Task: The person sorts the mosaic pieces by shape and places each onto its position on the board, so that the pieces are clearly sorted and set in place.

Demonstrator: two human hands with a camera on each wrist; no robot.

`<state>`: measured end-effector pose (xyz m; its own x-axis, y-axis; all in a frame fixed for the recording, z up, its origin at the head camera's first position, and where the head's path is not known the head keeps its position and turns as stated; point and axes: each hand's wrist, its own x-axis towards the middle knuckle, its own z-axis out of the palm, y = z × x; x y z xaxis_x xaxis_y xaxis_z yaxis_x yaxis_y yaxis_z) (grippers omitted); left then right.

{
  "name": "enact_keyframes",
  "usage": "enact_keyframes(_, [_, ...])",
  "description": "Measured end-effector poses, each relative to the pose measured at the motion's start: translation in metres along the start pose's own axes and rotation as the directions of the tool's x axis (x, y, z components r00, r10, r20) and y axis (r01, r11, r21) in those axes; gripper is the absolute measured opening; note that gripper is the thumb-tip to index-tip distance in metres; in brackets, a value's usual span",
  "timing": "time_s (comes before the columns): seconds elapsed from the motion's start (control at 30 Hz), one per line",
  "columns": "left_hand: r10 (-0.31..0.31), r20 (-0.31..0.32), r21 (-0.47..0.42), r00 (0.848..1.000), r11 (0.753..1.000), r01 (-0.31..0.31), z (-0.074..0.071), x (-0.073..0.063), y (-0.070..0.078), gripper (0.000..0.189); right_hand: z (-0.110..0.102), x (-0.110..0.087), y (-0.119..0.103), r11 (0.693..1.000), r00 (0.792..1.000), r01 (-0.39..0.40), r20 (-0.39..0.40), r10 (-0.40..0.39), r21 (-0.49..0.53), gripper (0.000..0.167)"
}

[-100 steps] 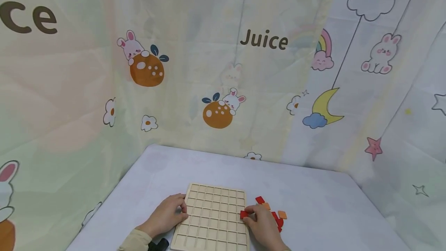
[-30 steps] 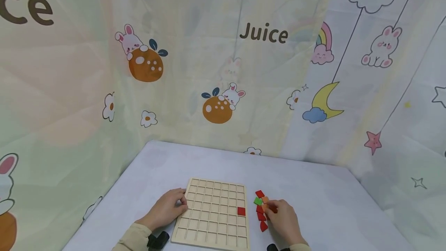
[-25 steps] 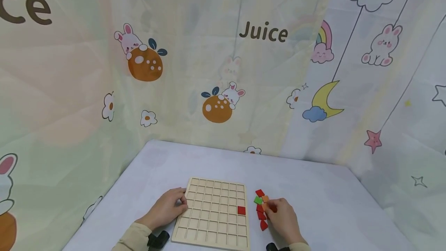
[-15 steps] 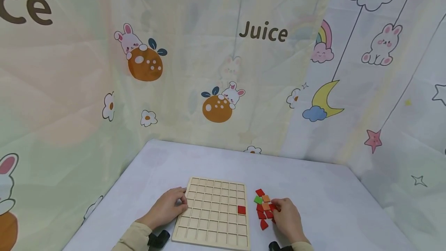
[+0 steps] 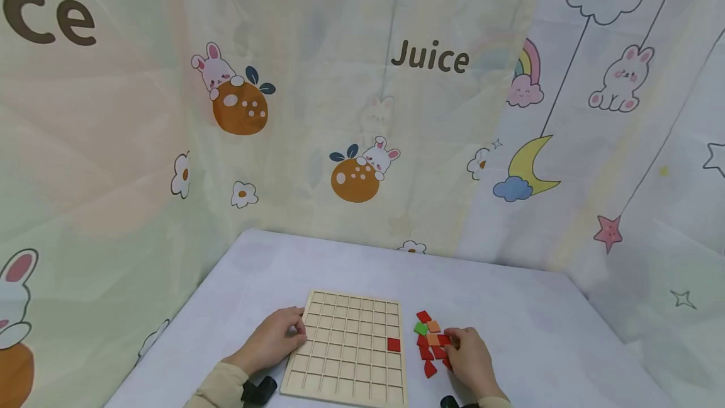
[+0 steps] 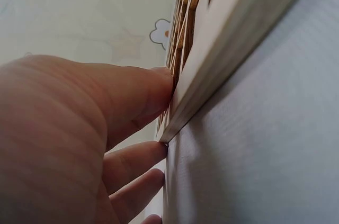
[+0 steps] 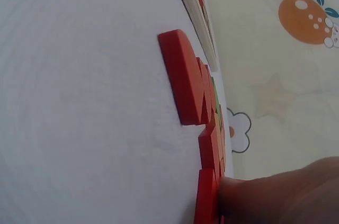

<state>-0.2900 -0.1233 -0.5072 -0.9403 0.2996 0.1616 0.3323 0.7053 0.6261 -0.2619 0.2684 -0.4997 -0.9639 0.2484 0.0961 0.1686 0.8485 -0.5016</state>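
A pale wooden grid board (image 5: 340,367) lies on the table. One red square tile (image 5: 393,345) sits in a cell of its right-hand column. My left hand (image 5: 277,337) rests at the board's left edge; in the left wrist view its thumb (image 6: 159,83) touches the rim and the other fingers lie relaxed beside it. Right of the board, my right hand (image 5: 472,357) is at the near right side of a tile cluster, thumb and forefinger on a red tile (image 5: 444,339). The right wrist view shows the thumb (image 7: 254,195) against a red tile (image 7: 206,195).
Around the right hand lie several red tiles, orange tiles (image 5: 433,339) and a green tile (image 5: 421,328). One red piece (image 5: 430,369) has a rounded side. Printed cloth walls (image 5: 362,112) enclose the white table (image 5: 498,294) at the back and sides.
Earlier my right hand held a red tile over the board's right column; a red tile now lies there. The hand has moved to the cluster, then slightly right. My left hand has stayed put.
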Motion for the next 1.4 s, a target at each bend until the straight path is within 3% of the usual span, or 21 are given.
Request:
enact_keyframes(0.2, [0.021, -0.028, 0.004, 0.999, 1.0, -0.021, -0.003, 0.0, -0.001, 0.024, -0.002, 0.003, -0.004, 0.999, 0.999, 0.033, -0.008, -0.033, -0.014, 0.023])
enact_keyframes(0.8, [0.034, -0.002, 0.001, 0.999, 0.999, -0.034, -0.004, 0.003, 0.007, 0.023, -0.006, -0.004, -0.008, 0.994, 0.998, -0.052, -0.036, 0.055, 0.094, 0.029])
enact_keyframes(1.13, [0.029, 0.036, -0.032, 0.999, 0.999, -0.028, 0.0, -0.002, 0.004, 0.022, 0.004, -0.011, -0.012, 0.995, 0.999, -0.003, -0.037, 0.007, 0.104, 0.031])
enact_keyframes(1.4, [0.039, 0.036, -0.047, 0.999, 0.998, -0.037, 0.003, -0.002, 0.0, 0.022, 0.009, -0.013, -0.02, 0.991, 0.996, 0.079, -0.035, -0.076, 0.106, 0.034])
